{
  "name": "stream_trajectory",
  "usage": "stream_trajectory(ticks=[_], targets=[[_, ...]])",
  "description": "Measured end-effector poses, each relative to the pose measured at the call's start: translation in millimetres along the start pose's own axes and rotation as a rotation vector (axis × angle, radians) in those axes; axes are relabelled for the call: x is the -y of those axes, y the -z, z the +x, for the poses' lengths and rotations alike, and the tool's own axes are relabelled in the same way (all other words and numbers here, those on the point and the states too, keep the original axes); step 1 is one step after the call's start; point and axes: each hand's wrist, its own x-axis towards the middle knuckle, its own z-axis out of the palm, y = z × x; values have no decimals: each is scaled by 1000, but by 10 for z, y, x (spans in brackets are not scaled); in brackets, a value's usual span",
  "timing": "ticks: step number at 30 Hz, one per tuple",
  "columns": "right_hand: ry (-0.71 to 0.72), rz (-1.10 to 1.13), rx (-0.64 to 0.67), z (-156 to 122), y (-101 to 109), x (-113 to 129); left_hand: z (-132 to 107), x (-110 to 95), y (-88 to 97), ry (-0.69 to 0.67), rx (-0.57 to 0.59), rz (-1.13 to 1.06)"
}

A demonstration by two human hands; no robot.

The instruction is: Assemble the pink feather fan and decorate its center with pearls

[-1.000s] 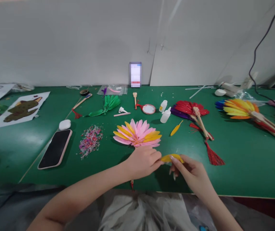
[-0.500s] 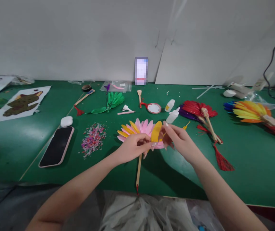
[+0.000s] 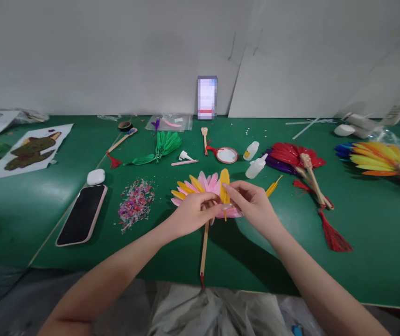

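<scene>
A fan of pink and yellow feathers (image 3: pixel 185 187) with a wooden handle (image 3: pixel 204 252) is before me, the handle pointing toward me. My left hand (image 3: pixel 194 210) is closed around the lower part of the feathers, its thumb reaching to the base of a single yellow feather (image 3: pixel 224 178). That feather stands nearly upright against the fan's right side. Its quill is pinched by my right hand (image 3: pixel 252 200), fingertips close to my left thumb. The hands cover the centre of the fan. More yellow feathers (image 3: pixel 274 185) lie just right of my right hand.
Two white glue bottles (image 3: pixel 256 166) and a dish of white liquid (image 3: pixel 227 155) stand behind the fan. Leftward are a heap of coloured bits (image 3: pixel 136 204), a phone (image 3: pixel 82 215) and a green feather piece (image 3: pixel 167 144). A red fan (image 3: pixel 296 155) and a multicoloured fan (image 3: pixel 378 159) lie right.
The yellow feather has turned more upright and moved in against the fan. My right hand has come closer to my left. The camera view has shifted slightly.
</scene>
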Motion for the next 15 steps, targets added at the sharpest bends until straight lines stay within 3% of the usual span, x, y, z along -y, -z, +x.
stream_trajectory(ticks=[5,10,15], targets=[[78,-146,-32,23,19,-48,152,-150,240,-76,-261,203],[98,-181,0,107,21,-106,399,-245,299,-197,-237,382],[211,-369,-94,118,123,-170,599,-147,392,-242,-348,495]])
